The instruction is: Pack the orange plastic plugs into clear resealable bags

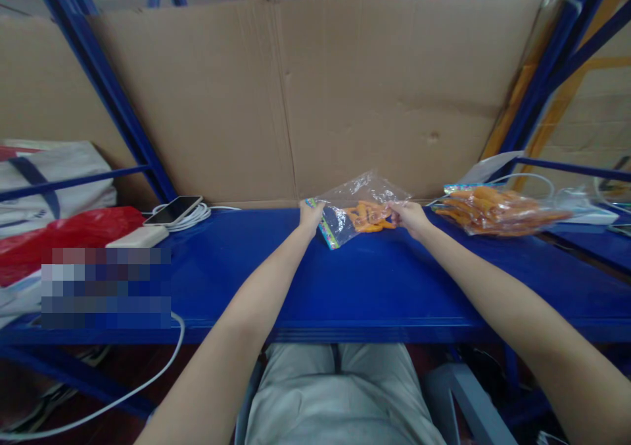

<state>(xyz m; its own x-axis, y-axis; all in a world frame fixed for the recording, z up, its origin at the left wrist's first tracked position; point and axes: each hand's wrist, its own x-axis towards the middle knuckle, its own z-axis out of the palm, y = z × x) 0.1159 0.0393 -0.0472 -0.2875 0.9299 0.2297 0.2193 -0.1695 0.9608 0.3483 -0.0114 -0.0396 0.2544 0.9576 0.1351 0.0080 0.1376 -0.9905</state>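
A clear plastic bag (345, 234) with a colourful printed strip along its left end is stretched between my two hands above the blue table. Several orange pieces (369, 216), whose kind I cannot make out, lie in its right part. My left hand (311, 215) is closed on the printed end of the bag. At the other end, my right hand (405, 216) pinches the plastic beside the orange pieces. To the right lies a fuller clear bag of similar orange pieces (493, 208), apart from my right hand.
Cardboard (394, 90) stands behind the blue table (345, 294), between blue metal posts. On the left are a phone (175, 210) on a coiled white cable (197, 216), a white box (138, 238) and a red plastic bag (73, 231). Another white cable (162, 366) hangs at the front left.
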